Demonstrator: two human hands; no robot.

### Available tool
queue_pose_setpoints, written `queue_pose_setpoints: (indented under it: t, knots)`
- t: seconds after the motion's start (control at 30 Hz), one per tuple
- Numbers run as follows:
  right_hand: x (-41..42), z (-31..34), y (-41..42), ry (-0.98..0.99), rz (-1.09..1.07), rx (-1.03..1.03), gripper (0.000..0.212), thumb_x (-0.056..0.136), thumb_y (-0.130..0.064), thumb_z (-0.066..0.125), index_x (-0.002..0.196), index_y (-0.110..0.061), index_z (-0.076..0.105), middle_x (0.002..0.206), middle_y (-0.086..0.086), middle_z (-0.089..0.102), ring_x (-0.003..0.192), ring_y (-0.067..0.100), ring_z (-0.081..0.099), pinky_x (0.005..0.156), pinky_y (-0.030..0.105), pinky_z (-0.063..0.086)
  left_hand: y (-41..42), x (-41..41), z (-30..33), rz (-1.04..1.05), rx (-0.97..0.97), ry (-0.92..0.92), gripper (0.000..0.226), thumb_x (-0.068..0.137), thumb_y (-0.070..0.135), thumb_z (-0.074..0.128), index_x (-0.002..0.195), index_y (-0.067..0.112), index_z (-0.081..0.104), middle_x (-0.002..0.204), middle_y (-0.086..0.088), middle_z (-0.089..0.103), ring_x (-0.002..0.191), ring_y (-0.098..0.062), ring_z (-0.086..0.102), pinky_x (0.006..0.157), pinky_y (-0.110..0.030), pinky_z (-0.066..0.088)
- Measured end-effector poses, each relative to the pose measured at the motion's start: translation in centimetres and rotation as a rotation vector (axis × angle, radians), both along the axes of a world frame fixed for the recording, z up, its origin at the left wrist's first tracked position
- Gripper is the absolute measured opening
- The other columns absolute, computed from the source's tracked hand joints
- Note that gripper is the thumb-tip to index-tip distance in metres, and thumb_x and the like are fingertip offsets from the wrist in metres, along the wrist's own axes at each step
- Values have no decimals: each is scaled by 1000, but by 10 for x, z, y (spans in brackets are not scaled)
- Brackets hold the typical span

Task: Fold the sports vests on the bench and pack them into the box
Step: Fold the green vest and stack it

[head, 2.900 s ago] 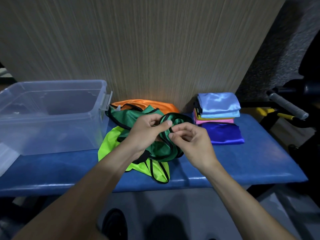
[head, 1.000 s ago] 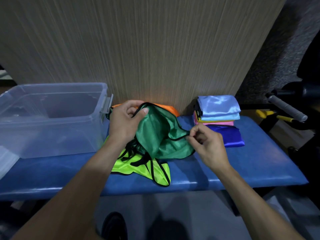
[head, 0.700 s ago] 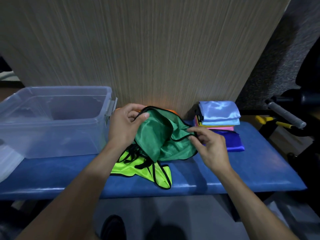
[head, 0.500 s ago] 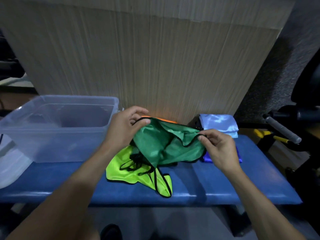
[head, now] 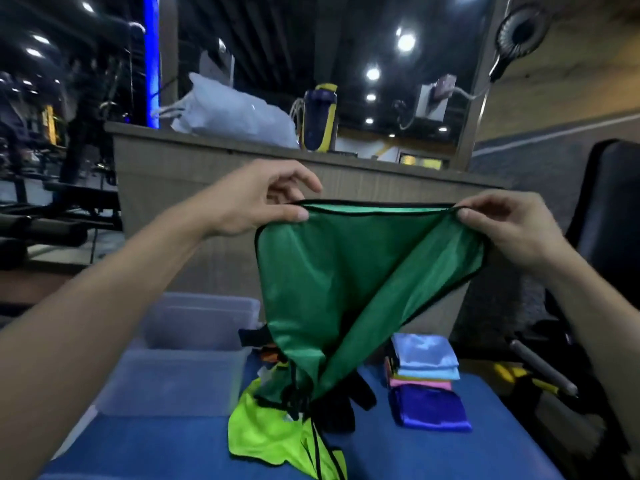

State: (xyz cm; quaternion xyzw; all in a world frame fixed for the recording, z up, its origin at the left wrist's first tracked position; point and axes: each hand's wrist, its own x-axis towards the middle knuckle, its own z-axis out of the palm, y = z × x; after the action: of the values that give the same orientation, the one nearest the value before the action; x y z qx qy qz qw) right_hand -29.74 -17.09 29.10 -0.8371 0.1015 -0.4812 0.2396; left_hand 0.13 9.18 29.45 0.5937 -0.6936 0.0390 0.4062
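Hanging between left hand [head: 256, 199] and right hand [head: 512, 230]: green vest [head: 346, 285].

A wood-grain counter [head: 214, 168] stands behind the blue bench [head: 433, 455]. A white bag [head: 235, 114] and a bottle [head: 317, 116] sit on top. Round ceiling lights [head: 406, 41] glow against a dark ceiling. A black chair [head: 609, 216] stands right.

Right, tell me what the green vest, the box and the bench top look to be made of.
Green vest: thin, glossy synthetic cloth, probably polyester; it drapes limply with a sheen and has black bound edges.
Box: translucent, frosted-looking plastic; the bench shows faintly through its walls.
Bench: blue padded top, likely vinyl; smooth with a dull shine.
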Motion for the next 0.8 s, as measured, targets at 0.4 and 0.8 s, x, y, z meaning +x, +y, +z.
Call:
queue_pose_setpoints:
  t: [0.4, 0.8]
  knots:
    - [-36, 19, 23, 483, -67, -139, 8, 72, -21, 87, 76, -22, 79, 78, 0, 77, 68, 12, 70, 71, 29, 56, 46, -20, 68, 55, -320, -180, 11, 90, 11, 76, 96, 7, 68, 90, -5, 70, 78, -10, 61, 75, -31, 50]
    - [-52, 37, 10, 203, -339, -288, 14, 90, -12, 75, 90, -25, 76, 83, -7, 74, 74, 4, 66, 66, 6, 46, 34, -16, 13, 125, 40, -322, 20, 85, 20, 81, 103, 27, 79, 97, 16, 74, 89, -8, 68, 79, -28, 54]
